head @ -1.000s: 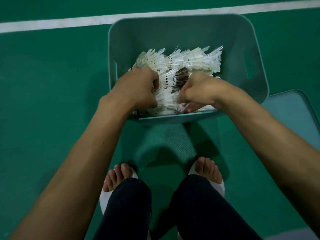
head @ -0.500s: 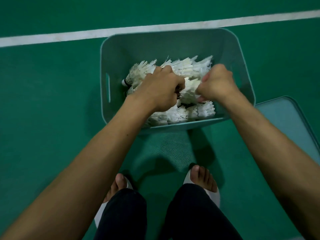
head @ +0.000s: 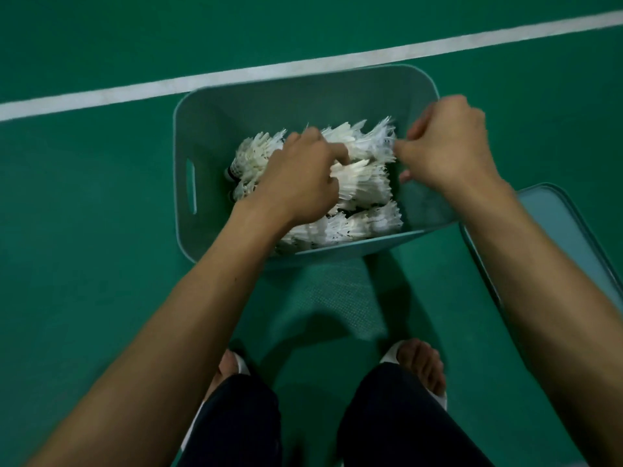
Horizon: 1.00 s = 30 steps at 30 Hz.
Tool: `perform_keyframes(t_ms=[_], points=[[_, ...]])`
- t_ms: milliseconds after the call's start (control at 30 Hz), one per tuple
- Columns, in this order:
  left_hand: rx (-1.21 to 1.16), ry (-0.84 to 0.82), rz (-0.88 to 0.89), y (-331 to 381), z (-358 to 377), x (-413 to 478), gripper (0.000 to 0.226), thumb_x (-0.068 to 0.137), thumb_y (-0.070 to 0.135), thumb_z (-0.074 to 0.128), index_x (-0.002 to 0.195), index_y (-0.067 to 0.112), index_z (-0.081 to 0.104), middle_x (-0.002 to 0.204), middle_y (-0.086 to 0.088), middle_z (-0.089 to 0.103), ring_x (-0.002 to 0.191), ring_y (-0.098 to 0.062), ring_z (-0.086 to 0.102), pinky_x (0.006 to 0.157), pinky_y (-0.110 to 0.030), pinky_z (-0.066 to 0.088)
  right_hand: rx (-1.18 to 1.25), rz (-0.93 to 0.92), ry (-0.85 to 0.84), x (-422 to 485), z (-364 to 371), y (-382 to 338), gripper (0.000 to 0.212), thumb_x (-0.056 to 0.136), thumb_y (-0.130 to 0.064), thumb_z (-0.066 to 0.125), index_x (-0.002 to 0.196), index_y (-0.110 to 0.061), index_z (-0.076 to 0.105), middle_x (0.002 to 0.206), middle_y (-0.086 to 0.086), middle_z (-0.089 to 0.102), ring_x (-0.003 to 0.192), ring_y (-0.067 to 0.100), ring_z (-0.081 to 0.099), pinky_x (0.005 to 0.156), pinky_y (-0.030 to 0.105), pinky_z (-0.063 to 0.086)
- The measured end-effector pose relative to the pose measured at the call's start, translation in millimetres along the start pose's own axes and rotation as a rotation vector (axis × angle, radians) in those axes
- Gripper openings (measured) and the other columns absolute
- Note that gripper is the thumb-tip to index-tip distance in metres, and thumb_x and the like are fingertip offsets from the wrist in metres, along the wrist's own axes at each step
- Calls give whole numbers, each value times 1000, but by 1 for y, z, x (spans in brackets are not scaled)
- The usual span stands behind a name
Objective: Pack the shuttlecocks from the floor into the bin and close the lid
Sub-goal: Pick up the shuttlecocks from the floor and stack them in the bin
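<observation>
Your left hand (head: 300,176) is inside the teal rounded-corner plastic bin (head: 215,136), fingers curled down over the white feather shuttlecocks (head: 364,183) and gripping a row. The shuttlecocks lie on their sides in nested rows, with frayed feather edges and dark cork bands at the left end. Your right hand (head: 448,143) is over the bin's right wall, fingers loosely curled, fingertip at the feather tips; it is blurred, so I can't tell whether it is pinching. The flat teal plastic lid (head: 559,237) lies on the textured green court floor (head: 84,230), just right of the bin.
</observation>
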State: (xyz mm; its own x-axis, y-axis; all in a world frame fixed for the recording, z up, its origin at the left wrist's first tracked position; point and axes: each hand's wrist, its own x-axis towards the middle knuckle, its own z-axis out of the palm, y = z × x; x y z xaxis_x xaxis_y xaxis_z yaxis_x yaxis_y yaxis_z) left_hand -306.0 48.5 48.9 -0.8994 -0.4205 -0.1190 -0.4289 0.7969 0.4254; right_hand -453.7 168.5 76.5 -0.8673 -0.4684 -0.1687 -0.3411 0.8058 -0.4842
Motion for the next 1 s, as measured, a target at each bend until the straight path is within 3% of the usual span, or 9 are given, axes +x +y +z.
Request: perform_keyframes(t_ms=[133, 233, 367, 467, 533, 667, 733, 833, 1000], points=[[97, 114, 37, 15, 7, 26, 43, 90, 15, 62, 133, 17, 57, 134, -9, 55, 124, -31, 47, 99, -45, 41, -14, -22, -64, 11, 22, -19, 10, 83, -18, 68, 85, -11, 61, 88, 14, 69, 80, 30, 68, 83, 37, 60], [161, 90, 57, 17, 15, 53, 46, 89, 22, 67, 132, 11, 54, 130, -12, 59, 120, -34, 51, 95, -47, 43, 116, 66, -67, 20, 38, -20, 6, 86, -12, 59, 92, -12, 58, 102, 15, 69, 91, 32, 68, 77, 36, 56], [182, 57, 44, 13, 25, 79, 50, 89, 42, 72, 125, 11, 56, 119, -12, 63, 111, -32, 58, 87, -45, 45, 228, 132, -56, 31, 42, -12, 15, 88, -11, 58, 76, -18, 53, 85, 5, 58, 77, 23, 54, 67, 26, 40], [177, 132, 55, 7, 34, 84, 47, 86, 50, 72, 115, 14, 62, 111, -8, 67, 104, -30, 60, 79, -38, 41, 195, 120, -68, 32, 42, -7, 20, 89, -7, 56, 74, -17, 49, 81, 5, 55, 78, 23, 52, 69, 27, 40], [169, 169, 47, 4, 36, 83, 46, 84, 48, 74, 113, 15, 62, 109, -6, 68, 101, -29, 61, 76, -37, 38, 138, 128, -41, 31, 43, -5, 9, 90, -5, 55, 86, -14, 55, 92, 7, 60, 85, 25, 56, 72, 28, 42], [161, 218, 30, 0, 34, 79, 37, 84, 38, 74, 112, 17, 61, 103, 0, 66, 92, -24, 56, 72, -35, 36, 163, 187, -1, 32, 47, -13, 11, 90, -6, 58, 98, -11, 63, 112, 12, 70, 101, 30, 67, 77, 31, 50], [131, 218, 37, -2, 33, 78, 40, 84, 40, 73, 113, 16, 60, 103, -1, 66, 94, -25, 58, 72, -35, 36, 255, 217, -56, 37, 49, -19, 18, 88, -4, 57, 102, -6, 69, 107, 14, 73, 94, 30, 70, 74, 34, 54], [110, 220, 39, -4, 34, 79, 45, 84, 47, 72, 113, 15, 62, 106, -5, 69, 97, -29, 61, 73, -36, 39, 367, 268, -194, 42, 50, -21, 12, 87, 3, 58, 89, -5, 67, 98, 17, 75, 75, 28, 66, 63, 35, 53], [132, 212, 21, -6, 40, 83, 45, 83, 52, 73, 107, 15, 63, 101, -5, 68, 93, -27, 58, 69, -36, 37, 284, 221, -291, 41, 48, -27, 10, 89, 1, 60, 97, -1, 66, 98, 23, 75, 66, 28, 67, 56, 36, 55]])
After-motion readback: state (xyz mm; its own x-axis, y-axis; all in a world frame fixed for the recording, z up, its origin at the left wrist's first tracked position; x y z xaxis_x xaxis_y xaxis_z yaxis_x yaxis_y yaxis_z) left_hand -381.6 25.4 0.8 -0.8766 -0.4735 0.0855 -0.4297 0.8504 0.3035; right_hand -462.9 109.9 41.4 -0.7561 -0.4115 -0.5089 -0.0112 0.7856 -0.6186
